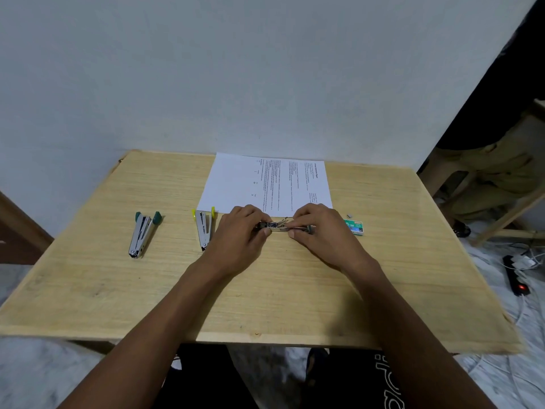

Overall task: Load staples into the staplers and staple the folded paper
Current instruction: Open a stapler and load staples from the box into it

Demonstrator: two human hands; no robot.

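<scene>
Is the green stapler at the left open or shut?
Open. The green stapler lies on the table, its two arms splayed in a V, joined at the near end.

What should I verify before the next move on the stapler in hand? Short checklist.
1. Two-handed grip: ok. The left hand and right hand pinch opposite ends of the held stapler.
2. Staples seated in its channel: cannot tell, fingers cover it.
3. Staple box in reach: ok, on the table beside the right hand.
4. Paper folded: cannot tell; it lies flat beyond the hands.
5. Green stapler and yellow stapler loaded: cannot tell; both lie splayed open, left of the hands.
</scene>
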